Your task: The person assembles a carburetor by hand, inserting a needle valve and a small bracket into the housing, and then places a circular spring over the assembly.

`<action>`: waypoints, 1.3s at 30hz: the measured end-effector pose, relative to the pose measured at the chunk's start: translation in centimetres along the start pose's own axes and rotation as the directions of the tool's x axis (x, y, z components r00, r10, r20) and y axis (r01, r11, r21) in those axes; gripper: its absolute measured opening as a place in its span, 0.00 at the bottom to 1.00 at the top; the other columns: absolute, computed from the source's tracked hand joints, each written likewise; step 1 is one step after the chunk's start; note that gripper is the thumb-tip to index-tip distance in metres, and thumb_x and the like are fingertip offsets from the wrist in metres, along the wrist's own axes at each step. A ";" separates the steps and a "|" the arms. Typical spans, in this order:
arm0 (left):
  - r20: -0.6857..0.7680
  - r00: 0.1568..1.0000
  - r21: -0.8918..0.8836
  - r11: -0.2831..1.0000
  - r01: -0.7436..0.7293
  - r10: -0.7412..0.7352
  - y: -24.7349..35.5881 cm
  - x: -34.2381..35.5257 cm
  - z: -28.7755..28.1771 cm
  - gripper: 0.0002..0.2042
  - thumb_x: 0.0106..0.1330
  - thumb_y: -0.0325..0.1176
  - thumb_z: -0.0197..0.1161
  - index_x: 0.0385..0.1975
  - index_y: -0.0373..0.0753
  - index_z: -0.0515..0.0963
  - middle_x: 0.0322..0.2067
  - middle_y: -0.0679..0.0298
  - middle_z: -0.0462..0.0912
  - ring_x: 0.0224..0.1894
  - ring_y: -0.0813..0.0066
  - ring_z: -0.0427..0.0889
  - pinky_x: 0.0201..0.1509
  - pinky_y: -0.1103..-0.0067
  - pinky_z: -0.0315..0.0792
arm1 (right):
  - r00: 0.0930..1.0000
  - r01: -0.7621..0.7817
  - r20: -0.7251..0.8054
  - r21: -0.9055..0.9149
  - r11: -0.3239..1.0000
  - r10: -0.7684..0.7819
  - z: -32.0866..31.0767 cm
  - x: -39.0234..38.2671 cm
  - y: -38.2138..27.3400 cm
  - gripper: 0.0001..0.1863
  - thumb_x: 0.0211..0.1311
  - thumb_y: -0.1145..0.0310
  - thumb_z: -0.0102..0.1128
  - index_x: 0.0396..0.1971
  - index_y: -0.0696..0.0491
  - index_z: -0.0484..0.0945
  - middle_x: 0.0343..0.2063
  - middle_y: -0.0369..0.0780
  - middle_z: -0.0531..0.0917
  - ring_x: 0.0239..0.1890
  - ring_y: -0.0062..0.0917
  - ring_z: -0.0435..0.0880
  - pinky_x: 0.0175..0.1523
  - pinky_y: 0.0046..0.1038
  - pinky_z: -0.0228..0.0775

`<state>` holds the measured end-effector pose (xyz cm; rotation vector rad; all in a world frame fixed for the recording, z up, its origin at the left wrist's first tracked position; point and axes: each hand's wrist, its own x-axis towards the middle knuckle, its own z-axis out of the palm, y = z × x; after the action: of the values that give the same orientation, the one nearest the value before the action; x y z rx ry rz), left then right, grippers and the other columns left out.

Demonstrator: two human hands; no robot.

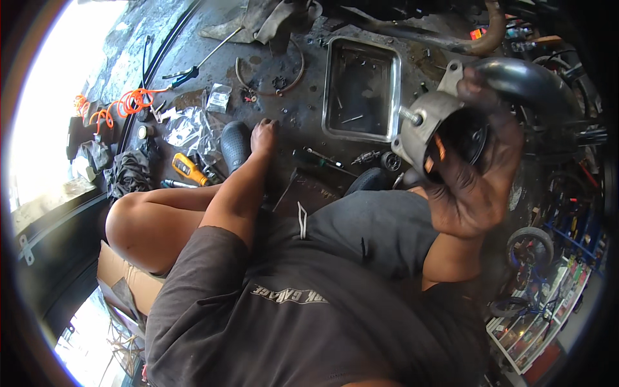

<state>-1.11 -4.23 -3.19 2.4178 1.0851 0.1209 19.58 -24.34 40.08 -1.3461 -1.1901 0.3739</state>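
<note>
My right hand (474, 203) is raised close to the camera, its fingers wrapped round a round, hollow cast-metal housing (438, 106). Flanged ears stick out from the housing, and a threaded bolt (410, 116) projects from its side. The dark bore faces me; part of its rim is hidden behind my fingers. Low over the floor, my left hand (263, 137) is beside a dark rubber shoe (235, 147), its fingers curled together. What they hold, if anything, cannot be made out. A screwdriver (319, 160) and small metal parts (367, 157) lie between my legs.
Ahead is a metal tray (329, 87) with small pieces in it. To the left lie a coiled orange hose (133, 102), an air blow gun (186, 77), plastic bags (192, 132) and a yellow meter (188, 169). A large curved pipe (532, 77) stands beyond my right hand.
</note>
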 end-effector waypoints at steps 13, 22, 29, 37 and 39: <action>0.166 0.984 0.202 0.974 -0.101 0.067 -0.9 1.4 0.6 0.11 0.64 0.33 0.55 0.45 0.46 0.78 0.46 0.59 0.82 0.54 0.57 0.78 0.54 0.61 0.71 | 0.932 0.361 0.211 -0.473 0.804 -0.295 -0.6 0.5 0.1 0.17 0.51 0.68 0.76 0.43 0.47 0.87 0.57 0.52 0.72 0.64 0.51 0.70 0.65 0.49 0.69; -0.384 0.923 -0.685 0.668 -0.290 0.006 19.6 2.1 -18.3 0.12 0.62 0.26 0.68 0.45 0.35 0.81 0.37 0.57 0.85 0.39 0.72 0.85 0.47 0.77 0.76 | 0.934 0.358 0.197 -0.502 0.787 -0.299 -0.6 1.5 0.4 0.19 0.49 0.69 0.76 0.44 0.49 0.86 0.59 0.53 0.70 0.65 0.52 0.69 0.67 0.50 0.65; -0.467 0.850 -0.725 0.446 -0.526 0.243 25.3 -2.3 -34.7 0.14 0.58 0.16 0.71 0.44 0.29 0.82 0.39 0.59 0.86 0.42 0.76 0.85 0.47 0.80 0.78 | 0.898 0.431 0.174 -0.540 0.723 -0.405 -0.1 3.4 -1.4 0.17 0.49 0.78 0.73 0.43 0.57 0.85 0.56 0.50 0.74 0.62 0.50 0.72 0.64 0.45 0.67; -0.537 0.805 -0.683 0.431 -0.590 0.250 24.4 -2.7 -34.8 0.14 0.51 0.19 0.75 0.38 0.34 0.85 0.37 0.58 0.88 0.38 0.71 0.88 0.42 0.78 0.79 | 0.867 0.493 0.244 -0.548 0.676 -0.434 0.9 3.5 -1.0 0.15 0.54 0.79 0.69 0.44 0.60 0.84 0.57 0.50 0.74 0.61 0.50 0.74 0.63 0.45 0.69; -0.584 0.731 -0.509 0.543 -0.668 0.352 24.3 -2.6 -35.2 0.14 0.49 0.19 0.76 0.37 0.35 0.85 0.36 0.58 0.88 0.36 0.69 0.88 0.39 0.78 0.80 | 0.876 0.477 0.250 -0.565 0.673 -0.411 0.9 3.2 -0.9 0.16 0.55 0.79 0.69 0.45 0.61 0.83 0.57 0.50 0.74 0.61 0.50 0.74 0.62 0.45 0.70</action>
<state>4.16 -6.14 39.30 1.9210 0.2699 1.1070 19.85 -21.54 42.05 -1.5189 -1.7756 -0.3497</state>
